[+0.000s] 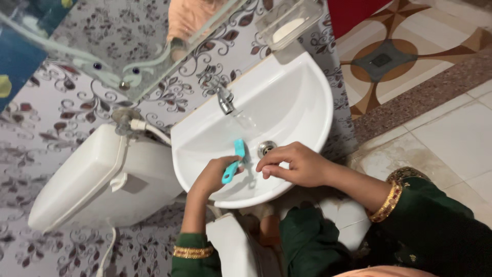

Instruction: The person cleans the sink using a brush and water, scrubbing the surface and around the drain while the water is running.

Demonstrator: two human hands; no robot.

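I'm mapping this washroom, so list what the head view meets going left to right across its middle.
White plastic toilet cistern → left hand gripping a turquoise plastic toothbrush → round metal drain of the white ceramic basin → right hand → gold bangles → pale floor tiles.

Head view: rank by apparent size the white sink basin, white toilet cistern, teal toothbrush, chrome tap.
1-2. White ceramic sink basin and white toilet cistern: look alike in size, not ranked.
3. Teal plastic toothbrush, held in the left hand.
4. Chrome tap, close to the toothbrush.
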